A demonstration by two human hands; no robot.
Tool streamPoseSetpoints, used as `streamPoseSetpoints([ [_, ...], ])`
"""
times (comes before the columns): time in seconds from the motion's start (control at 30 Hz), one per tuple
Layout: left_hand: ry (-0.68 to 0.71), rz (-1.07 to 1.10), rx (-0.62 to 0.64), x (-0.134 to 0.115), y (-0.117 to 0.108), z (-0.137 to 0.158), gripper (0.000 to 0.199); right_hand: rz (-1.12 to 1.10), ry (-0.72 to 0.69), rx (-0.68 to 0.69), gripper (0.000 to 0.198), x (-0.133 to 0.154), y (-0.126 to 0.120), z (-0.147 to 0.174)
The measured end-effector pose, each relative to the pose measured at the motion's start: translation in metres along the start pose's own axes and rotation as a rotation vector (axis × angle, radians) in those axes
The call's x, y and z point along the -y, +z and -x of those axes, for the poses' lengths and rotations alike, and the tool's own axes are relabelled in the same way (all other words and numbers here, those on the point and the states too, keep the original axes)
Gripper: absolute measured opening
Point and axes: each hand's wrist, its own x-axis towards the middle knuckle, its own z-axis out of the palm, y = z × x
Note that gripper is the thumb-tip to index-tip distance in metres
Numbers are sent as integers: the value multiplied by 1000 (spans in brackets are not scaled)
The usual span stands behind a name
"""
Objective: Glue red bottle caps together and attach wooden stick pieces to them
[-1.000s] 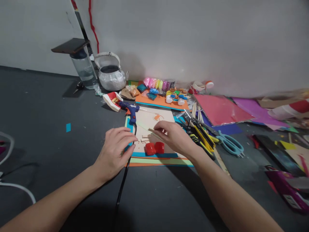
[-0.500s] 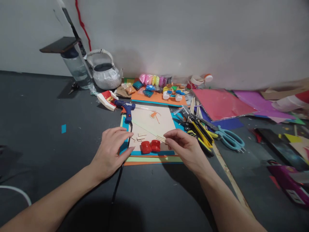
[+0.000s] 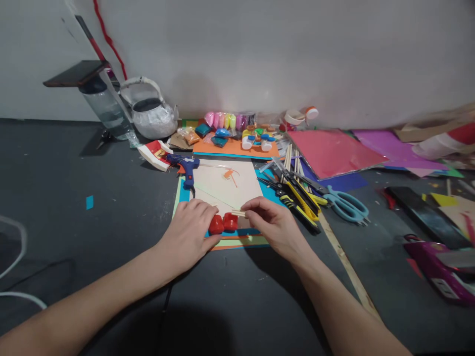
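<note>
Red caps [image 3: 223, 223], two side by side, sit on the cream sheet [image 3: 226, 185] atop the counter [image 3: 111, 198]. Left hand [image 3: 191, 232] touches the left cap with curled fingers; right hand [image 3: 272, 225] pinches a thin wooden stick [image 3: 237, 213] just beside them.

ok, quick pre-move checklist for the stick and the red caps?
1. Small wooden stick pinched by right hand fingers: ok.
2. Left hand touching the two red caps: ok.
3. Caps side by side on the card stack: ok.
4. Stick tip meets a cap: cannot tell, too small.
5. Glue gun lying off to the back left, away from both hands: ok.
6. Cutters and scissors lie right of the card, apart from the right hand: ok.
</note>
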Motion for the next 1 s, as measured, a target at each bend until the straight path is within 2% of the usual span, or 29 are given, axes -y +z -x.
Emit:
streamPoseSetpoints([
  [0.07, -5, 30, 9, 2, 3, -4, 22, 59, -3, -27, 14, -2, -1, 0],
  [0.13, -16, 69, -39, 6, 4, -2, 18, 162, 4, -64, 14, -5, -3, -1],
  [0.33, -10, 144, -267, 18, 3, 12, 25, 279, -3, -148, 12, -8, -1, -3],
  [0.57, 128, 137, -310, 20, 8, 17, 28, 428, -90, -160, 12, -21, 7, -12],
  [0.63, 69, 255, -300, 18, 7, 19, 29, 441, -131, -173, 12, -19, 5, -11],
  [0.7, -49, 495, -285, 15, 7, 21, 32, 417, -224, -155, 13, -10, 5, -8],
  [0.77, -161, 808, -259, 11, 7, 22, 34, 375, -357, -47, 27, 2, 9, -1],
  [0.83, -210, 1073, -236, 7, 7, 22, 35, 362, -481, 101, 49, 13, 16, 6],
  [0.87, -216, 1156, -222, 6, 6, 22, 35, 369, -517, 135, 52, 17, 21, 8],
  [0.93, -220, 1202, -209, 5, 6, 21, 32, 365, -547, 123, 45, 21, 28, 12],
  [1.0, -218, 1148, -206, 5, 5, 20, 29, 322, -527, 70, 35, 22, 32, 13],
])
